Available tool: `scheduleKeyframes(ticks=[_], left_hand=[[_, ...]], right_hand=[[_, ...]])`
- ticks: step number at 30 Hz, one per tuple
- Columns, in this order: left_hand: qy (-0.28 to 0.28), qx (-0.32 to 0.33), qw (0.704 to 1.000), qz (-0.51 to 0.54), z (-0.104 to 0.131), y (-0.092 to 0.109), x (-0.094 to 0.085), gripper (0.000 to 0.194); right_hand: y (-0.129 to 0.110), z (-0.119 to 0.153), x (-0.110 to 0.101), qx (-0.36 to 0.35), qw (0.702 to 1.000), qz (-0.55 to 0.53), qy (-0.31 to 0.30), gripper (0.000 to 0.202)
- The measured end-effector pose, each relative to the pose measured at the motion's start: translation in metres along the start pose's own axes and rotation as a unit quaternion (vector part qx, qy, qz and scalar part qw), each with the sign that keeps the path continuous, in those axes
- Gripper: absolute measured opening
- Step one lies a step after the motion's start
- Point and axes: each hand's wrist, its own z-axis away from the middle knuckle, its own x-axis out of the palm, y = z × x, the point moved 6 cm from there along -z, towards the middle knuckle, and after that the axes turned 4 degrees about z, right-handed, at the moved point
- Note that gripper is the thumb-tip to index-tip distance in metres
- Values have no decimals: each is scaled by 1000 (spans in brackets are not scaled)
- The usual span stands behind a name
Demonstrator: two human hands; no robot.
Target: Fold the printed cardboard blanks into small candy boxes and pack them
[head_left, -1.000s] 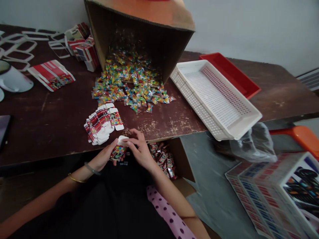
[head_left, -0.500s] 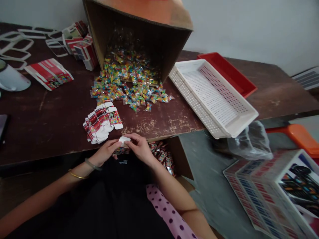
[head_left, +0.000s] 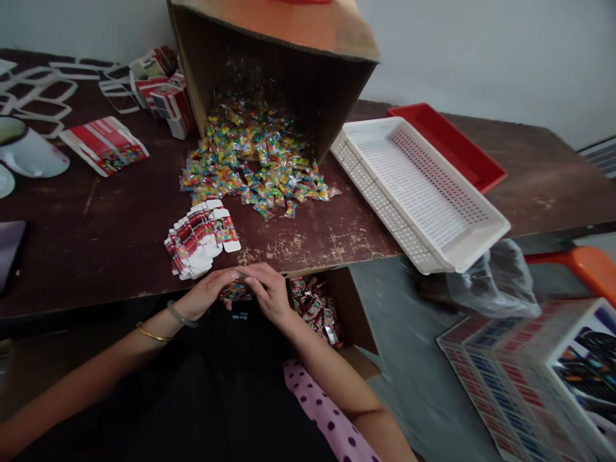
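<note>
Between my two hands, at the table's front edge, is a small printed candy box [head_left: 235, 292]. My left hand [head_left: 208, 295] has its fingers closed on the box's left side. On the other side my right hand [head_left: 270, 292] pinches its top end, where the flap was showing. Much of the box is hidden by my fingers. Just beyond my hands lies a fanned stack of flat red-and-white small boxes [head_left: 205, 237]. Farther back, a heap of wrapped candies [head_left: 260, 167] spills out of a large cardboard box [head_left: 274, 29] lying on its side.
Below the table edge on the right, an open carton [head_left: 353, 308] holds filled small boxes [head_left: 317, 308]. A white perforated basket [head_left: 385, 205] overlaps a red tray [head_left: 452, 141]. At left are a mug [head_left: 36, 151], a red-and-white carton [head_left: 106, 144] and a dark flat device [head_left: 9, 250].
The white flap at the box's top has been folded down under my fingers and now hardly shows. The whole view has shifted slightly, while both hands stay on the box.
</note>
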Motion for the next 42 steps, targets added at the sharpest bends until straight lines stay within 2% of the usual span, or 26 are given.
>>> scheduleKeyframes(ticks=[3, 6, 9, 11, 14, 17, 20, 22, 25, 27, 30, 33, 36, 39, 42], left_hand=[[-22, -2, 1000, 10, 0, 1, 4, 40], [-41, 0, 999, 22, 1, 4, 5, 40], [-95, -18, 993, 65, 6, 5, 8, 38], [-105, -35, 991, 74, 11, 3, 7, 36], [-81, -65, 993, 62, 18, -3, 5, 35], [-84, -92, 990, 62, 19, -13, 10, 44], [-95, -94, 990, 46, 15, -19, 17, 53], [-103, -85, 991, 25, 11, -20, 21, 53], [-111, -66, 992, -1, 6, -19, 23, 47], [-124, -58, 991, -7, 6, -17, 23, 46], [-140, -61, 988, 1, 7, -18, 22, 46], [-148, -75, 986, 8, 9, -21, 20, 47], [-153, -83, 985, 10, 13, -22, 19, 49], [-153, -86, 984, 19, 17, -19, 15, 47], [-139, -82, 986, 43, 20, -16, 12, 45]], right_hand=[[-5, 2, -2, 9, 1000, -1, 0, 33], [-9, -5, -6, 50, 998, -32, -18, 29], [-13, -13, -11, 60, 997, -21, -36, 22], [-17, -16, -13, 19, 998, 28, -55, 22], [-21, -10, -10, -69, 985, 124, -99, 25], [-16, 4, -8, -84, 972, 187, -118, 31], [-10, 18, -7, -49, 966, 225, -114, 34], [-6, 25, -10, -10, 971, 227, -67, 31], [2, 32, -15, 66, 988, 140, 20, 27], [9, 33, -16, 117, 990, 61, 45, 23], [16, 29, -15, 174, 984, -12, 35, 19], [20, 23, -15, 204, 978, -30, 2, 24], [14, 18, -14, 177, 984, 2, -17, 24], [0, 18, -12, 104, 993, 52, -27, 21], [-13, 21, -6, 35, 992, 97, -68, 26]])
